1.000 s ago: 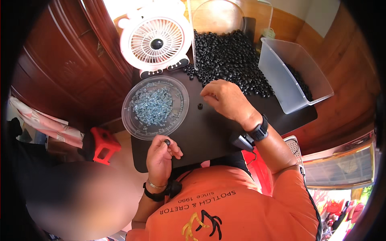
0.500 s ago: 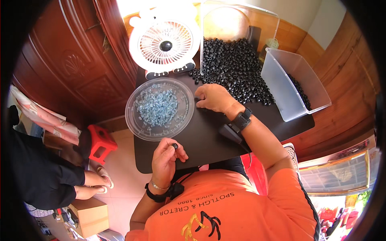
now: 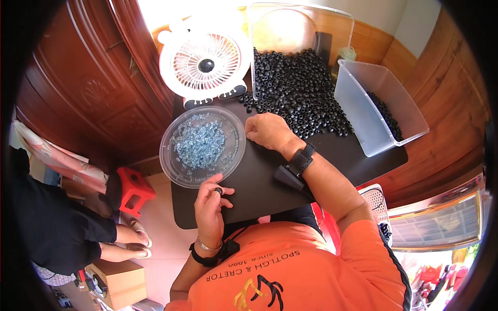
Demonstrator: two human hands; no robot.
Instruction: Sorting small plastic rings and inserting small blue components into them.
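My left hand (image 3: 209,210) is at the table's near edge, closed in a pinch on a small black ring-shaped piece (image 3: 219,191) with a hole through it. Just beyond it lies a clear round shallow tray (image 3: 239,154), holding a heap of small clear bluish pieces (image 3: 201,144). My right hand (image 3: 270,132) rests by the tray's right rim, its fingers drawn together toward the tabletop. What its fingertips hold, if anything, is hidden. A large spread of similar black ring-shaped pieces (image 3: 303,85) lies beyond my right hand.
A white animal-shaped fan (image 3: 206,65) stands at the back left of the dark table (image 3: 254,179). To the right is a translucent bin (image 3: 363,116) with black pieces inside. A black device (image 3: 288,178) lies below my right wrist. Another person's legs (image 3: 122,243) and a red stool (image 3: 136,191) are at left.
My right hand has shifted slightly left, its fingers drawn closer together. My left hand has turned a little, still pinching the black piece. The whole view has shifted slightly.
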